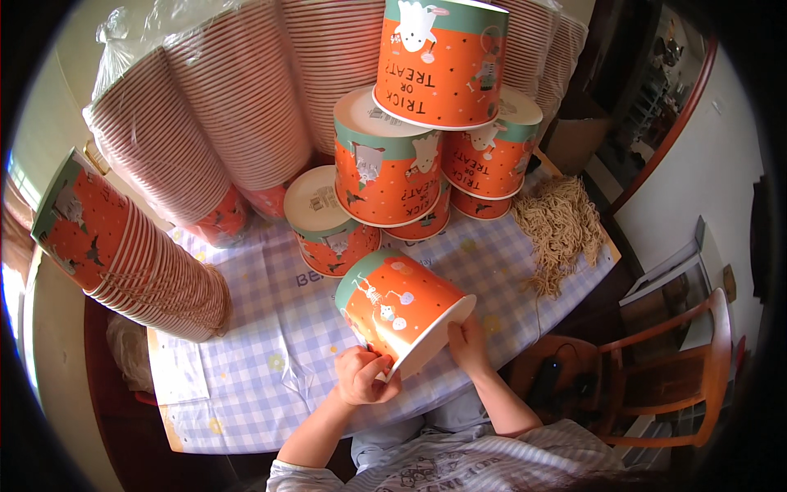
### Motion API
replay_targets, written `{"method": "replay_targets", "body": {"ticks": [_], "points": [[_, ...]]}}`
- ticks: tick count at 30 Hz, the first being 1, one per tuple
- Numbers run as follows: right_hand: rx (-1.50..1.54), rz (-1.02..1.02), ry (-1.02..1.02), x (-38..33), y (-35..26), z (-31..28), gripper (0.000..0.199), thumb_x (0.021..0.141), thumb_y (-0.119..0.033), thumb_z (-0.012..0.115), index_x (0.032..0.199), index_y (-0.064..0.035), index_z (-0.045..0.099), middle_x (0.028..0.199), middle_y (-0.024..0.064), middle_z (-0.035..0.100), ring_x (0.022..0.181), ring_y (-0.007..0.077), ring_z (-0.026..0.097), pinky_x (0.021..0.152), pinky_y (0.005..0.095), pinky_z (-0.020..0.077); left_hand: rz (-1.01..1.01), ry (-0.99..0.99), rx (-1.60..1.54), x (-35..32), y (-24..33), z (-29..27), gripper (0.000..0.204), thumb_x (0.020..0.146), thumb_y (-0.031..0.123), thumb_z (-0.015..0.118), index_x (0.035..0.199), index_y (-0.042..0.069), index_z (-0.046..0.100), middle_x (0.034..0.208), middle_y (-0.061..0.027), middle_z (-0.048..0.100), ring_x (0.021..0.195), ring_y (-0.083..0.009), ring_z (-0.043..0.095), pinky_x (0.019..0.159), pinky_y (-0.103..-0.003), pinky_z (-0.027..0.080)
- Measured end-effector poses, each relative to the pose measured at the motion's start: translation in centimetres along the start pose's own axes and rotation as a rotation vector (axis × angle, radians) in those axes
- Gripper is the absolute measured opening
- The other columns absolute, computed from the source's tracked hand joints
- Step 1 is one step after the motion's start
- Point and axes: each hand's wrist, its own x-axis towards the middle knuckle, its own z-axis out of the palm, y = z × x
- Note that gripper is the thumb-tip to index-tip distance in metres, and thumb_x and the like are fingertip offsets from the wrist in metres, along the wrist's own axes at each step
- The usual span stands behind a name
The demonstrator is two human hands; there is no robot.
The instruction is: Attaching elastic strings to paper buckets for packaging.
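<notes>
An orange paper bucket [406, 303] with a green band and a skeleton print is tilted above the table's near side, its white-rimmed mouth turned toward me. My left hand [367, 375] has its fingers curled closed at the left part of the rim. My right hand [470, 343] grips the rim's right side, some of its fingers hidden inside the mouth. Just beyond stands a pyramid of similar upside-down buckets, with a lower bucket [336, 246], a middle bucket [385, 176] and a top bucket [438, 70].
Tall stacks of nested buckets [238, 98], partly in clear plastic, fill the back. At left a leaning bucket stack [135, 254] has twine strands on it. Loose beige twine [561, 230] lies on the right of the checked tablecloth [246, 344]. A wooden chair [664, 385] stands at right.
</notes>
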Motion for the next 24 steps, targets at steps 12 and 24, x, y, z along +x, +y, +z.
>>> {"method": "replay_targets", "body": {"ticks": [12, 24], "points": [[-0.275, -0.114, -0.015, -0.1, -0.6, -1.5, 0.026, 0.080, -0.016, 0.055, 0.102, 0.0004, 0.055, 0.100, 0.0190, 0.055, 0.086, 0.0311, 0.056, 0.072, 0.0369, 0.0447, -0.053, 0.096, 0.050, -0.4, -1.2, 0.3, 0.034, 0.056, -0.003, 0.060, 0.088, 0.002, 0.051, 0.060, -0.0029, 0.048, 0.043, -0.0159, 0.046, 0.038, -0.026, 0.035], [-0.442, -0.193, 0.384, -0.1, 2.0, -13.5, 0.014, 0.074, -0.009, 0.066, 0.077, -0.0024, 0.053, 0.070, 0.0090, 0.057, 0.063, 0.0213, 0.055, 0.058, 0.0308, 0.0433, -0.222, 0.077, 0.230, -1.8, -2.0, 0.7, 0.024, 0.064, -0.004, 0.056, 0.086, 0.004, 0.052, 0.056, -0.0041, 0.046, 0.045, -0.0181, 0.045, 0.047, -0.027, 0.035]]}}
